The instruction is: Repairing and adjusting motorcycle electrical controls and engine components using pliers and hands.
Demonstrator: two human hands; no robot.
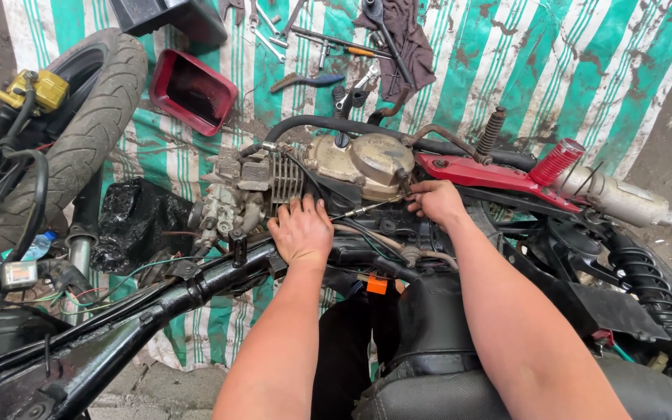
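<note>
- My left hand lies flat on the wiring beside the engine, fingers spread, holding nothing.
- My right hand has its fingertips pinched on the thin cable just below the tan engine cover.
- Best done, I judge, by keeping that pinch close to the cable end and steadying the black frame tube.

We see a green-and-white striped tarp, a red tray, a red swingarm beside a red spring, a dull gold engine cover, a black frame tube, a yellow part and an orange clip.
</note>
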